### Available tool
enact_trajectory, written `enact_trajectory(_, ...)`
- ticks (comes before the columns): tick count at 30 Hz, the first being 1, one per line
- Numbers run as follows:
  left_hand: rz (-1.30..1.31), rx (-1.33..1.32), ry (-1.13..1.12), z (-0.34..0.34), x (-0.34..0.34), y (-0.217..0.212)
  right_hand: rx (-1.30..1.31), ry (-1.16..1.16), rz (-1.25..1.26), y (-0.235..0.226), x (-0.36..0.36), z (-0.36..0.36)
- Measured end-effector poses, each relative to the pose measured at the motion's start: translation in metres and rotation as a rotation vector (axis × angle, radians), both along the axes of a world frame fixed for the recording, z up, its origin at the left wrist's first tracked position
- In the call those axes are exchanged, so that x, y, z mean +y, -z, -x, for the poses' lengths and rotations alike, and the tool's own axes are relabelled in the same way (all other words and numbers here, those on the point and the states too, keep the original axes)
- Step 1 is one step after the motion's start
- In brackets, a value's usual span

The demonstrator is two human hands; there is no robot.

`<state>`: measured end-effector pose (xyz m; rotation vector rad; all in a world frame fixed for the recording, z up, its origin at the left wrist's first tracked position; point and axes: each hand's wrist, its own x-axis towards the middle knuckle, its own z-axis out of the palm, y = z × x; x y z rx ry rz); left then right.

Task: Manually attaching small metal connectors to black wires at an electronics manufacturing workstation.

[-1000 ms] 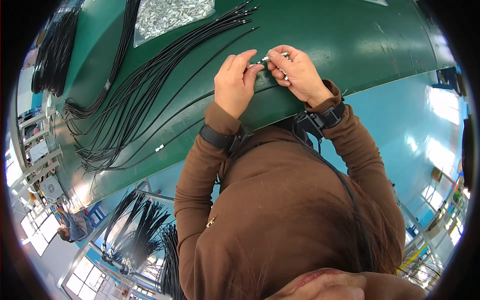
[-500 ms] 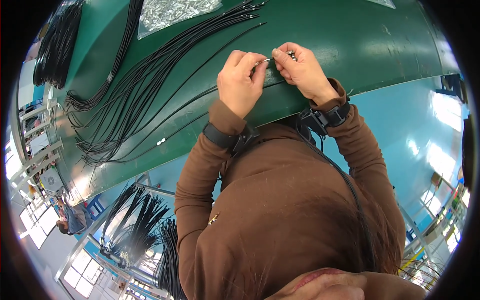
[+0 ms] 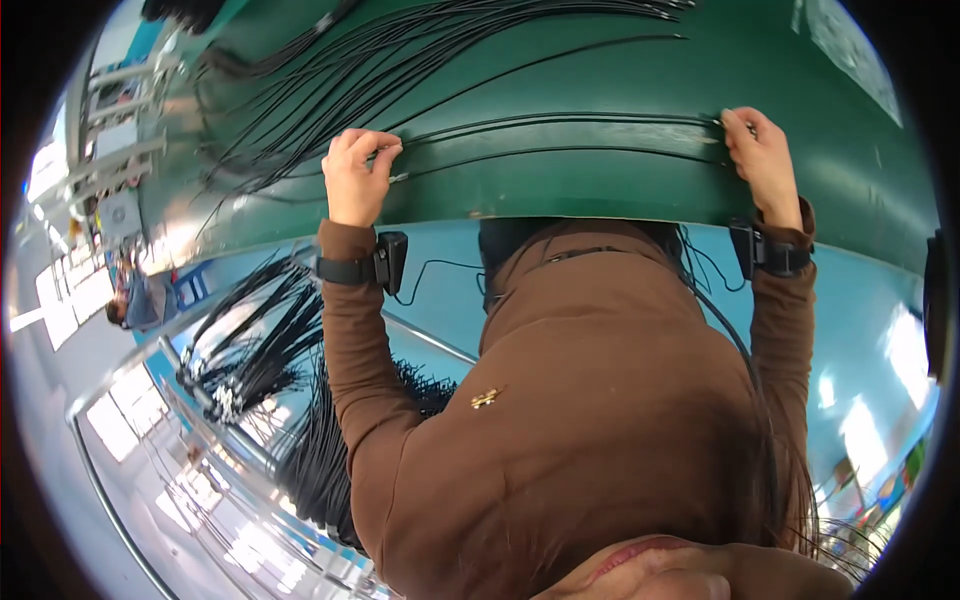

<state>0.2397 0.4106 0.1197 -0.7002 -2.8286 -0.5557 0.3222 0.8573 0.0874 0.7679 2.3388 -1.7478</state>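
Note:
Thin black cables [image 3: 560,118] run side by side across the green table between my two hands. At their left part, my left hand [image 3: 357,178] is closed, thumb and forefinger pinched on them. My right hand [image 3: 762,152] pinches their right ends, where a small light tip shows by the fingertips. Nearer the table's front edge lies another black cable [image 3: 560,151], with a small whitish piece at its left end beside my left fingers. Its right end reaches close under my right hand. Beyond my hands, a single cable [image 3: 560,54] curves across the table.
A bundle of black cables [image 3: 470,38] with light tips lies on the far part of the green table [image 3: 600,192]. A clear plastic bag [image 3: 850,50] is at the far right. Below left, black cables [image 3: 265,340] hang on a metal rack. A person [image 3: 140,300] sits farther left.
My hands, close together before, are now wide apart, the left moved left and the right moved right. The cables now stretch between them. The whole view has shifted.

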Motion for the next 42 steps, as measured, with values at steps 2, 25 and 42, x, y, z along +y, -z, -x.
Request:
enact_trajectory(2,0.02,-0.048,-0.04,0.0,-0.018,-0.002,-0.009,-0.033,0.002,0.003,0.002,0.001)
enact_trajectory(25,0.051,-0.098,0.043,-0.012,-0.046,0.016,0.213,-0.213,-0.601,0.007,-0.002,-0.014)
enact_trajectory(42,0.018,-0.067,0.098,-0.009,-0.043,0.018,0.217,-0.212,-0.634,0.003,-0.003,-0.012)
